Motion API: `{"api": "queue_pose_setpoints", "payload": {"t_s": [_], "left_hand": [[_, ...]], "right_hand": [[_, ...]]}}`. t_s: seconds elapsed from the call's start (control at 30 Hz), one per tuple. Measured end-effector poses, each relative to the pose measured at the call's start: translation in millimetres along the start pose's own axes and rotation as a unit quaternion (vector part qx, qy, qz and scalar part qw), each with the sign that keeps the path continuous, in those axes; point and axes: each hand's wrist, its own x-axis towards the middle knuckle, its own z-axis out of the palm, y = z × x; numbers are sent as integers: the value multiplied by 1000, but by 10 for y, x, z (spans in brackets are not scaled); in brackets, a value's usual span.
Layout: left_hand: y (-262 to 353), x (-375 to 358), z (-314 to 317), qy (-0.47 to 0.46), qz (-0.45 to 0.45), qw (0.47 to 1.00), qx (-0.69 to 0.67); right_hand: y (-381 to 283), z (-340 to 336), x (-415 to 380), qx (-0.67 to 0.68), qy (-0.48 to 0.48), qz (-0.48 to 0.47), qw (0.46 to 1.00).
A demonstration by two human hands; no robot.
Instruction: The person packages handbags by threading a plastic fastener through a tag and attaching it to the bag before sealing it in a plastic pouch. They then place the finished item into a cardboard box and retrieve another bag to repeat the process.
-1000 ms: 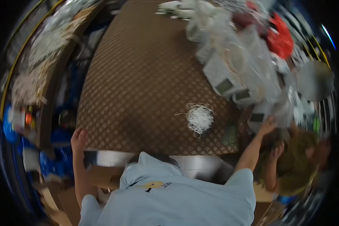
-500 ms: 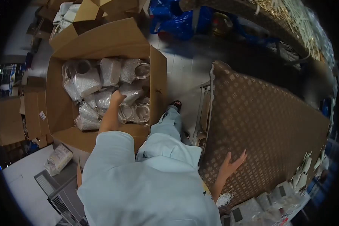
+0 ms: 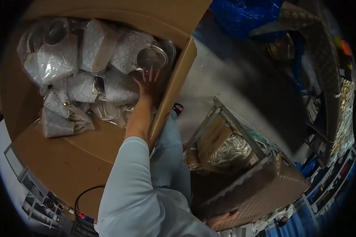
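Inside a large cardboard box [image 3: 67,158] lie several plastic-wrapped pale patterned handbags with ring handles. My left hand [image 3: 148,83] reaches into the box near its right wall, fingers spread, at a handbag [image 3: 132,51] with a round handle. Left of my wrist rests another wrapped handbag [image 3: 120,87]. Low in the view, my right hand [image 3: 224,218] has its fingers stretched out along the brown patterned covering of a table [image 3: 261,193]; part of that hand is cut off by my sleeve.
Under the table's metal frame [image 3: 241,124] sits an open carton [image 3: 213,138] with coiled pale pieces. Blue plastic bags [image 3: 245,15] lie at the top. A rack of bundled strips [image 3: 342,118] stands at right, my sandalled foot [image 3: 178,108] beside the box.
My view has leaned closer over the box. My left hand has shifted to the right-hand bags and its fingers have spread. My right hand now lies lower, at the table covering.
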Motion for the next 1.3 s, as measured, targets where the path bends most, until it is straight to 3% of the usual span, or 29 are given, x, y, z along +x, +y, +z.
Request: {"api": "queue_pose_setpoints", "payload": {"t_s": [0.13, 0.23, 0.3, 0.33, 0.37, 0.43, 0.5, 0.57, 0.63, 0.7, 0.73, 0.77, 0.8, 0.83, 0.87, 0.9, 0.93, 0.97, 1.0, 1.03, 1.07, 1.1, 1.13, 1.17, 1.23, 1.27, 1.3], "left_hand": [[-156, 385, 198, 1, -45, 994, -100], [-214, 528, 372, -42, 17, 998, -33], [-444, 472, 205, -44, 59, 989, -125], [-573, 379, 52, -63, 26, 986, -154], [-732, 250, -217, -79, -6, 981, -179], [-1025, -222, -849, 173, 45, 948, -262], [-1468, -566, -1147, 201, -23, 902, -382], [-1699, -1123, -1950, 200, 10, 896, -396], [-1859, -1670, -2543, 132, 55, 921, -363], [-1886, -2152, -3299, 20, 91, 820, -565], [-1841, -2429, -3688, 31, 113, 822, -557], [-1745, -2732, -4092, 105, 161, 838, -510], [-1628, -2983, -4401, 179, 211, 844, -460], [-1511, -3168, -4634, 185, 241, 841, -448], [-1388, -3317, -4851, 74, 290, 719, -627], [-1258, -3412, -5035, -59, 318, 560, -763], [-1256, -3135, -5253, -82, 601, 631, -484], [-964, -3210, -5469, -90, 630, 621, -457], [-609, -3400, -5644, -64, 749, 536, -384], [-305, -3537, -5789, -39, 848, 430, -307], [10, -3513, -5866, -98, 898, 326, -280], [158, -3371, -5670, -148, 858, 337, -360], [294, -3260, -5526, -198, 806, 349, -436], [478, -3435, -5592, -215, 817, 334, -417], [845, -3862, -5764, 38, 767, 600, -224], [1038, -4014, -5799, 174, 694, 688, -119], [1348, -4041, -5759, 141, 696, 671, -215]], "right_hand": [[-111, 32, -4, 18, 22, 48, 998], [-58, 16, 23, -22, 25, 32, 999], [25, 19, 37, -4, 23, 41, 999], [78, 28, 36, 16, 9, 46, 999], [132, 71, 40, 26, 9, 52, 998], [245, 114, 20, 14, 40, 43, 998], [283, 124, 16, 17, 44, 31, 998], [356, 135, 43, 19, 57, 20, 998], [456, 122, 67, -7, 1, 22, 1000], [209, -82, 345, 267, -59, 78, 959], [-2, -221, 493, 360, -64, 56, 929], [-253, -436, 680, 450, -63, 32, 890], [-417, -681, 840, 489, -105, -26, 865], [-499, -865, 982, 477, -121, -113, 863], [-629, -1158, 1079, 490, -153, -178, 839], [-707, -1421, 1114, 520, -157, -205, 814], [-728, -1720, 1170, 487, -108, -264, 826], [-661, -2000, 1208, 444, -59, -319, 835], [-508, -2244, 1207, 448, -29, -293, 844], [-325, -2464, 1181, 413, -50, -335, 845], [-106, -2608, 1082, 375, -74, -375, 845], [130, -2682, 924, 427, -137, -329, 831], [381, -2664, 744, 429, -114, -306, 842], [632, -2562, 534, 395, -88, -272, 873], [1023, -2359, 144, 359, -53, -214, 907], [1196, -2282, -66, 412, 2, -89, 907], [1349, -2243, -239, 456, 62, 35, 887]]}}
